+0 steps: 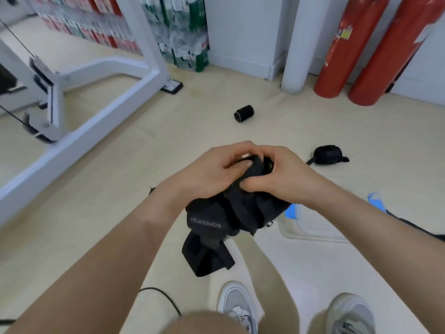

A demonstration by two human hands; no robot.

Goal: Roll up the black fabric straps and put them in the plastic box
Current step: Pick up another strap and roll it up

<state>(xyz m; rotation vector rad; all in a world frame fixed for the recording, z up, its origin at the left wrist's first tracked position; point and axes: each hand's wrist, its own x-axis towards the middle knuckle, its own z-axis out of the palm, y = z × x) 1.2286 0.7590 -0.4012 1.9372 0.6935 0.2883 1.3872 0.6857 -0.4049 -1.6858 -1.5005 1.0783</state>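
Both hands meet in the middle of the head view over a black fabric strap [237,213] with a grey printed label. My left hand [212,171] grips its top end with curled fingers. My right hand [277,174] pinches the same end from the right. The loose part of the strap hangs below in a bunch above my legs. A tightly rolled black strap [244,113] lies on the floor ahead. Another black strap [328,155], loosely wound, lies on the floor to the right. The clear plastic box [313,229] with blue clips sits on the floor under my right forearm, mostly hidden.
A white metal gym frame [101,109] with cables crosses the floor at left. Two red cylinders [375,51] and a white pillar [296,44] stand at the back right. Shrink-wrapped bottle packs [183,32] line the back wall. A black cable [166,300] lies near my shoes [237,304].
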